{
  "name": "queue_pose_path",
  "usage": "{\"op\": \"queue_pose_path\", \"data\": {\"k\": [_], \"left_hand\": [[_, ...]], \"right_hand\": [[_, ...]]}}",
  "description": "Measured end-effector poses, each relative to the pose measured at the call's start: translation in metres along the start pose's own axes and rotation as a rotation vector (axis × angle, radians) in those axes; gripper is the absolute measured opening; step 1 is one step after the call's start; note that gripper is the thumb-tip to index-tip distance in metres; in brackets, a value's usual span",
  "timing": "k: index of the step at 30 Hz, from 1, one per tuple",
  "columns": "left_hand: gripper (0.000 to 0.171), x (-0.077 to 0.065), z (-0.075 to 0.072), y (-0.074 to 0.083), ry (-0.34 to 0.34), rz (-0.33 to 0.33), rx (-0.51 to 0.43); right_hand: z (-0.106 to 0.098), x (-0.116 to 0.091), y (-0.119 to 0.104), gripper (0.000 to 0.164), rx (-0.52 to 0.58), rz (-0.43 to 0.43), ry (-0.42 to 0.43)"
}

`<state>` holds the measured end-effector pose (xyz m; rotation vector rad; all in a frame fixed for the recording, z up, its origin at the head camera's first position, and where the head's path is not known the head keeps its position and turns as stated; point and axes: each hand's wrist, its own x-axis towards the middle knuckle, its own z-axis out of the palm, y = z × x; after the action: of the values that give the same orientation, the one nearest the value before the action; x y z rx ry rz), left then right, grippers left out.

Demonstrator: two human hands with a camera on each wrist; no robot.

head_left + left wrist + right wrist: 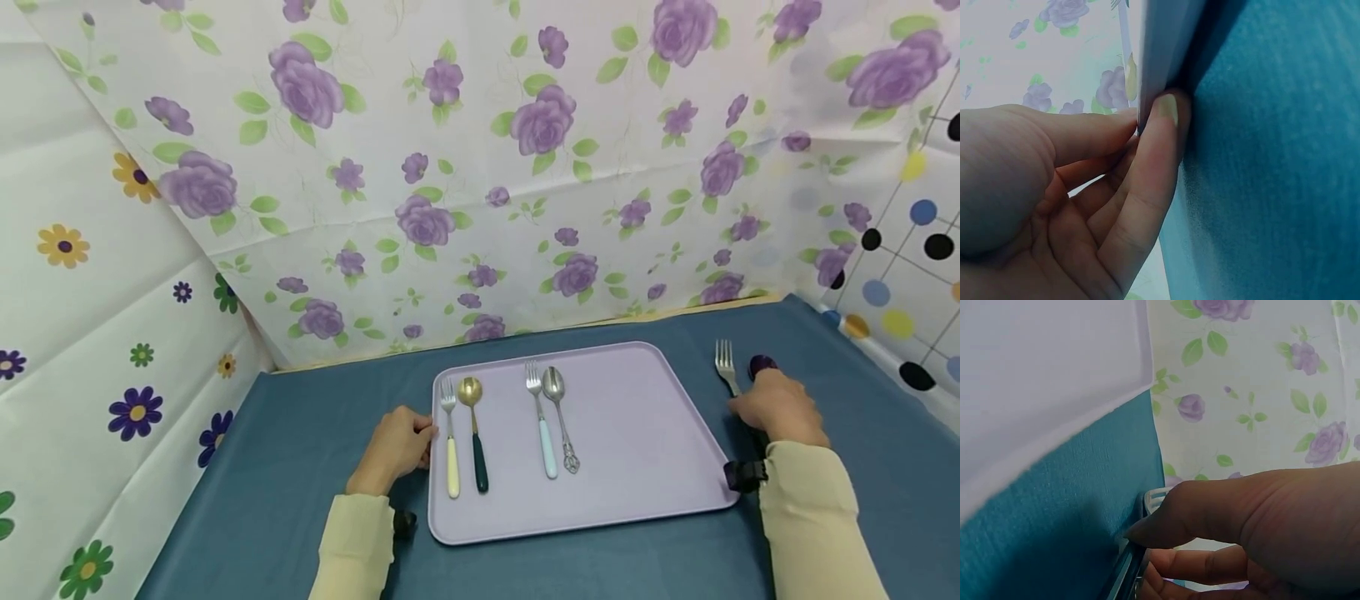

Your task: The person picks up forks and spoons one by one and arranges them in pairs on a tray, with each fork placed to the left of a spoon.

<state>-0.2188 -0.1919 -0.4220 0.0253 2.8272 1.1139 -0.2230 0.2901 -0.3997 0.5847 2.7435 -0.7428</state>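
Observation:
A lilac tray (630, 442) lies on the table. My left hand (397, 446) pinches its left rim, thumb above and fingers at the underside, as the left wrist view shows. On the tray lie a cream-handled fork (452, 467), a gold spoon (471, 392) with dark green handle, a fork with light blue handle (547, 450) and a silver spoon (553, 385) with ornate handle. Right of the tray, my right hand (780, 408) pinches a silver fork (725, 365) between thumb and fingers. Just beyond that hand shows a dark purple rounded piece (762, 364), its rest hidden.
Dark blue cloth (300, 467) covers the table. A flowered sheet (480, 208) hangs along the back edge, with patterned sheets on the left (82, 333) and right (915, 275). Dark straps with small devices (745, 476) sit at both wrists.

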Motion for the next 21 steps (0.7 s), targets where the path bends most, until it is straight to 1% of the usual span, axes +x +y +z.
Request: {"op": "queue_pose_path", "data": {"k": [3,9,13,17,21], "left_hand": [[0.019,-0.001,-0.0005,-0.0001,-0.001,-0.002,0.0],[0.02,-0.0017,0.0001,0.0003,-0.003,0.005,-0.001],[0.02,-0.0004,-0.0002,0.0007,0.0,-0.001,0.006],[0.02,0.0002,-0.0008,0.0011,-0.001,-0.008,0.007],[0.02,-0.0002,-0.0002,-0.0001,-0.006,-0.008,0.009]], "right_hand": [[0.0014,-0.0002,-0.0012,0.065,-0.007,-0.006,0.005],[0.0017,-0.0007,-0.0018,0.063,-0.003,-0.024,0.009],[0.0016,-0.0009,-0.0038,0.062,0.002,-0.043,0.016],[0.0023,-0.0008,-0.0061,0.065,0.012,-0.059,0.032],[0.0053,-0.0018,-0.009,0.064,0.011,-0.08,0.052]]}}
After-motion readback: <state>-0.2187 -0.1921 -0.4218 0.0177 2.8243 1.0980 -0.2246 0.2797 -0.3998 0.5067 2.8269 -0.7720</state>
